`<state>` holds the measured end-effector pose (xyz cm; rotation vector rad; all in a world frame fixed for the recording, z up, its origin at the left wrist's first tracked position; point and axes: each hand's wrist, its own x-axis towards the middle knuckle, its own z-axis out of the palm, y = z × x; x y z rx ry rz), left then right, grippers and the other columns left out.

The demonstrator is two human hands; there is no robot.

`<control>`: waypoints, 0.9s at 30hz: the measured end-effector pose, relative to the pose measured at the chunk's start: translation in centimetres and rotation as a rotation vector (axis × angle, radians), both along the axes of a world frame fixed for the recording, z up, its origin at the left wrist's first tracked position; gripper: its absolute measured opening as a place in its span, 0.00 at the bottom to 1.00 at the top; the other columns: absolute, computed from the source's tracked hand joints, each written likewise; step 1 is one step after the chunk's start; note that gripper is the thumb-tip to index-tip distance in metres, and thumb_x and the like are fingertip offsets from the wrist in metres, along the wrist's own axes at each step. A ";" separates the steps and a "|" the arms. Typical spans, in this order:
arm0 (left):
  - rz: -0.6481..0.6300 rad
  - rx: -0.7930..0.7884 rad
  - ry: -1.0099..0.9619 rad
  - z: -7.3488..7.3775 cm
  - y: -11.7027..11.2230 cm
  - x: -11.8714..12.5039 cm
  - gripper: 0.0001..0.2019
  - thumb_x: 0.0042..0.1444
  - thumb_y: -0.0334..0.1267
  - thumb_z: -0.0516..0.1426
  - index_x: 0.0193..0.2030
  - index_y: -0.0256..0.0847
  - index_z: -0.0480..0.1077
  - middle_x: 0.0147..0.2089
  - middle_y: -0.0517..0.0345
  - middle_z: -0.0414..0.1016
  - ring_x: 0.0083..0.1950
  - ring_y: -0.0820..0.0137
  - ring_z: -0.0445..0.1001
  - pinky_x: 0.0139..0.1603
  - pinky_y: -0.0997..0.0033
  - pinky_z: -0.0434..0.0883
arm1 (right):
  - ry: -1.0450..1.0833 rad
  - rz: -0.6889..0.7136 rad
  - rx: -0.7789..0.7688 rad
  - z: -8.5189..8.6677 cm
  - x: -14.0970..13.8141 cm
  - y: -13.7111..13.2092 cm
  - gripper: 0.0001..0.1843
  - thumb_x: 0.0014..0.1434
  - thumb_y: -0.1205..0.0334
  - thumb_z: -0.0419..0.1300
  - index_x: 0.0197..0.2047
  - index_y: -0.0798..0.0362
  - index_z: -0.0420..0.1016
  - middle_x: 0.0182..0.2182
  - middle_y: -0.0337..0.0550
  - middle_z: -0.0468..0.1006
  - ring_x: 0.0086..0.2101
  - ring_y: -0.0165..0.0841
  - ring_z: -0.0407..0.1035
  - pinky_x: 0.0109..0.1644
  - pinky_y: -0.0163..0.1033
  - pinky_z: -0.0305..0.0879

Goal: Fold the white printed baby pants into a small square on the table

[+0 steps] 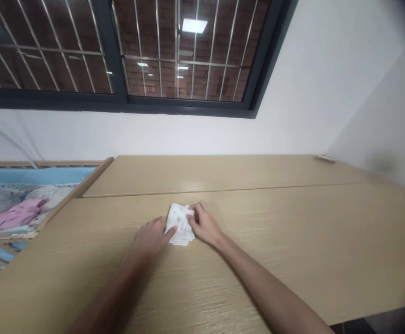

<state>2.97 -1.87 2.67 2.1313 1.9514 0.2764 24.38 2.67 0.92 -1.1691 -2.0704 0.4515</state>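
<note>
A small folded white cloth (179, 226) with faint dark prints lies on the wooden tabletop (275, 232); its lower edge shows uneven layers. My left hand (154, 235) holds its left side, the thumb pressed on top and the other fingers along the edge. At the upper right corner, my right hand (204, 224) pinches the cloth between thumb and curled fingers. Whether the cloth is a garment or a plain square, I cannot tell.
To the left stands a wooden crib (94, 176) with blue lining, holding a pink cloth (19, 214) and other bedding. A seam runs across the table. A small flat object (325, 158) lies at the far right, by the white wall. A barred window (188, 55) is above.
</note>
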 end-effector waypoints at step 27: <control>-0.253 0.345 -0.317 9.3 -27.2 -4.2 0.16 0.60 0.56 0.57 0.38 0.47 0.63 0.33 0.61 0.69 0.34 0.67 0.69 0.35 0.69 0.67 | 0.638 0.382 -0.651 11.9 -8.1 -22.5 0.13 0.57 0.57 0.64 0.40 0.50 0.64 0.18 0.24 0.60 0.17 0.23 0.51 0.20 0.29 0.45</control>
